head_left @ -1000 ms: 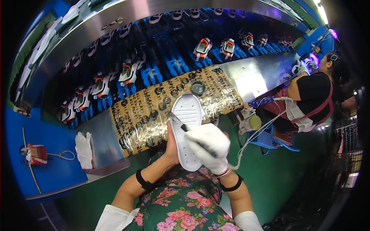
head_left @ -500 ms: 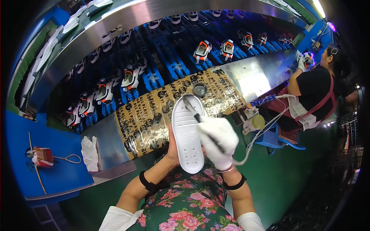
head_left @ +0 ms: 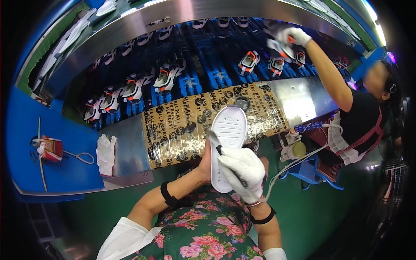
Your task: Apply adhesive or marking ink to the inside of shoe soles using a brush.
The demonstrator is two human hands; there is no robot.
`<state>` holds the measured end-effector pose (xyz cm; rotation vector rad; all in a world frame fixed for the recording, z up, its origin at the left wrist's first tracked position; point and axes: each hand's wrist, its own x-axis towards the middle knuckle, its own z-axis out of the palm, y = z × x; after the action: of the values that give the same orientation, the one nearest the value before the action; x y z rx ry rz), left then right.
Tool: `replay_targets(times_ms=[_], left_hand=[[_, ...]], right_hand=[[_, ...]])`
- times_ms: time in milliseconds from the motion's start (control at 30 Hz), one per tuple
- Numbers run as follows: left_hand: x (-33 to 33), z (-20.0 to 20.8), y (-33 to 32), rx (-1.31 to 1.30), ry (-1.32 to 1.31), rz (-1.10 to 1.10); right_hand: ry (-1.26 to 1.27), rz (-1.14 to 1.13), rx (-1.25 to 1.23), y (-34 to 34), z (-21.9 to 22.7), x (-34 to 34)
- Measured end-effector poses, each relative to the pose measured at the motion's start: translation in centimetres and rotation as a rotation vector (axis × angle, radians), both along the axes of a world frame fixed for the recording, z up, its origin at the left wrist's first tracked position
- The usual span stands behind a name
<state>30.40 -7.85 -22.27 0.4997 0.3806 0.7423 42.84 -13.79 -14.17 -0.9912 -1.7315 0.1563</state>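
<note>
While the bare left hand point(head_left: 205, 167), half-curled with its fingers mostly hidden, holds the left side of the white, elongated moulded sole point(head_left: 230, 133), a steady grip should prevent tipping. The slim, dark-handled brush point(head_left: 219, 150) crosses the sole's left rim, where light, even strokes seem best. The sole sits between both hands. The white-gloved right hand point(head_left: 243, 171) closes around the brush; gentle pressure should avoid skipping.
</note>
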Motion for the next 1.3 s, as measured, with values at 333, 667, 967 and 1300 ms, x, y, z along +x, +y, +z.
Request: replay_targets(times_ms=[333,667,967,1300], left_hand=[[-0.6,1.5,0.8,0.107,0.075,0.025],[-1.3,-0.6,2.1,-0.007,-0.224,-0.027],[-1.1,1.2,3.6,0.057,-0.144,-0.095],[-0.5,1.6,4.4,0.035,-0.146,-0.129]], right_hand=[[-0.064,0.024,0.035,0.7,1.0,0.7],[-0.060,0.024,0.046,-0.4,-0.1,0.3],[-0.037,0.006,0.116,-0.7,-1.0,1.0],[-0.020,0.013,0.114,-1.3,-1.8,1.4]])
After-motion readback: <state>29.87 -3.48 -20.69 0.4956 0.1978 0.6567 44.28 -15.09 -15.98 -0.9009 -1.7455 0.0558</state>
